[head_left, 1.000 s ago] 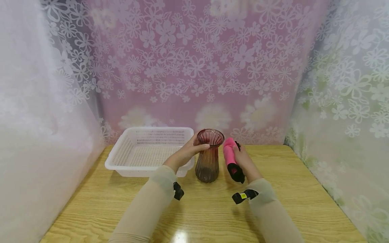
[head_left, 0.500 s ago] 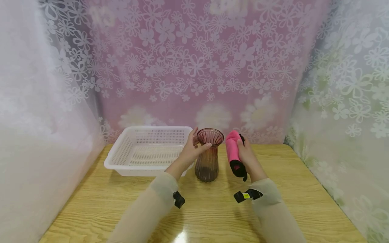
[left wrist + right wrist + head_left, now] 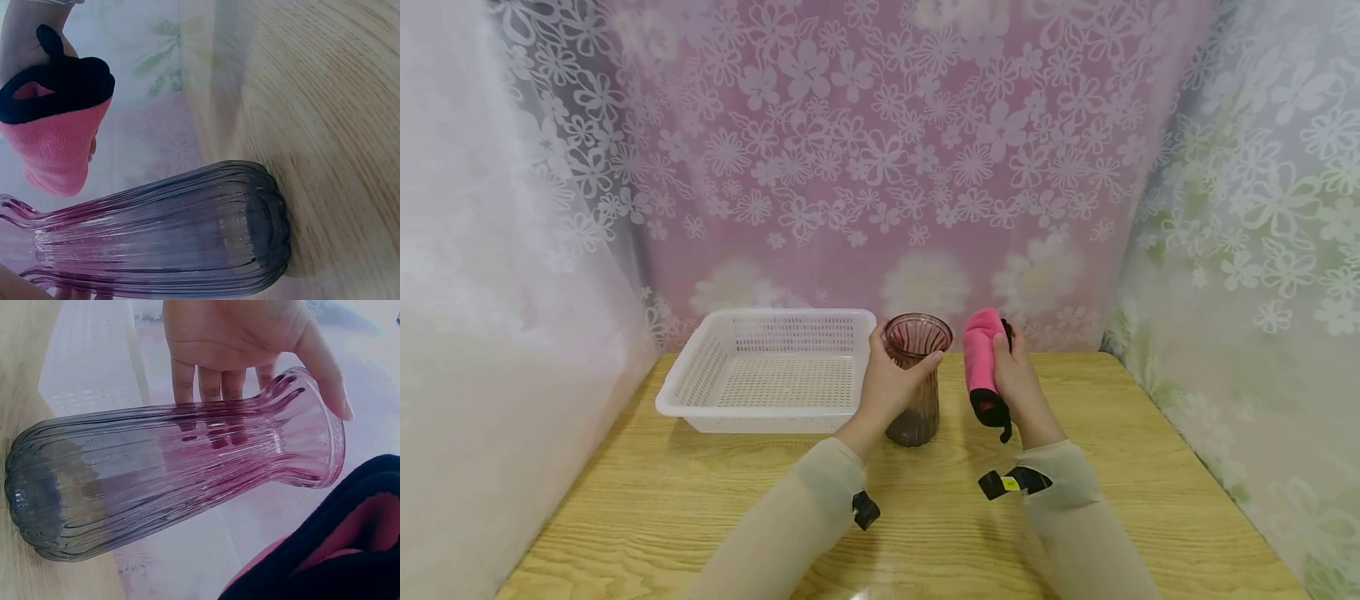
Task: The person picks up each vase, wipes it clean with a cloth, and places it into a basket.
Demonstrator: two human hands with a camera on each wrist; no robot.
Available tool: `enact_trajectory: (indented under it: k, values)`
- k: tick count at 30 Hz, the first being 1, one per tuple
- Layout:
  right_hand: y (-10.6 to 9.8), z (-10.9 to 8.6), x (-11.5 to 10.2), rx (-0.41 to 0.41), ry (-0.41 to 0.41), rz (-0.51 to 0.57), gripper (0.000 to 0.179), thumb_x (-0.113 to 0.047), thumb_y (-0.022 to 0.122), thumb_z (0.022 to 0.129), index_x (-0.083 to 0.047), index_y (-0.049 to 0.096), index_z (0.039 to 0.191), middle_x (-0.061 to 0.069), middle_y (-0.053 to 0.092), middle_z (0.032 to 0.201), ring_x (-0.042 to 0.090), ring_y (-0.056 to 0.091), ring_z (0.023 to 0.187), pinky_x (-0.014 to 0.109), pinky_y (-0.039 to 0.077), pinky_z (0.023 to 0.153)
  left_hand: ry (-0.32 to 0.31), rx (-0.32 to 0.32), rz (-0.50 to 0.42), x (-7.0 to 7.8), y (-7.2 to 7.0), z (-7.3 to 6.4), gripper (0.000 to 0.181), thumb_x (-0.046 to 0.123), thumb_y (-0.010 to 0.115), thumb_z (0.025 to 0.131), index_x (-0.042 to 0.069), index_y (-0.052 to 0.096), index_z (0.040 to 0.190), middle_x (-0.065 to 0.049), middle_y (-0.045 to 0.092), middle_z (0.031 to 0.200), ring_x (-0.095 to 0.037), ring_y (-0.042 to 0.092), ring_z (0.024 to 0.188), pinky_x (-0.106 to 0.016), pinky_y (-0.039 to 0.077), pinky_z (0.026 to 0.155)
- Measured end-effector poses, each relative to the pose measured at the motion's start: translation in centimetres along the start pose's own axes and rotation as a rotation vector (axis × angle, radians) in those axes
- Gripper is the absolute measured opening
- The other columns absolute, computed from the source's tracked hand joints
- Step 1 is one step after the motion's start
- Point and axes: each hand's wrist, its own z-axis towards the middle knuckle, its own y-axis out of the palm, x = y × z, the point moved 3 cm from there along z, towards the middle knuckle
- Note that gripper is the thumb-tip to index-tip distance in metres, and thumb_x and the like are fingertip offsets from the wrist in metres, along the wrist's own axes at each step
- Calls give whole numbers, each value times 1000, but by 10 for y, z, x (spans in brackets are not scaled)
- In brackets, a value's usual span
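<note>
One ribbed glass vase (image 3: 919,419) is standing roughly upright, its base down at a wood-grain counter (image 3: 925,550). The left hand (image 3: 887,387) is gripping it around the neck, thumb at the flared rim and fingers behind, spread about as wide as the glass. Just right of the vase and apart from it, the right hand (image 3: 1022,387) is holding a black-edged pink cloth (image 3: 981,358) in the air, its fingers bending around it, while a white slotted basket (image 3: 767,412) is sitting to the vase's left
</note>
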Motion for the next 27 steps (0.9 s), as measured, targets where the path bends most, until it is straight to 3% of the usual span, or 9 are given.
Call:
enact_trajectory:
  k: [4,17,27]
  values:
    - [0,-2,0,18,-1,-8,68,-47,23,108,-18,-6,162,20,8,165,43,14,149,58,14,118,-14,-16,24,-1,-1,2,107,53,81,79,24,16,159,-15,47,148,-28,48,134,-50,41,107]
    - [3,-4,-1,68,-58,-4,68,-47,24,108,-15,-2,162,21,10,165,43,20,147,58,18,117,-27,-151,-7,-4,-12,8,102,47,81,83,24,17,159,-13,50,143,-27,51,130,-45,43,106]
    - [8,-4,-1,127,-223,5,64,-44,28,109,-13,8,161,23,18,162,43,27,144,57,21,116,-35,-259,-48,-5,-21,13,99,42,78,87,23,15,161,-16,46,147,-28,45,136,-48,38,110]
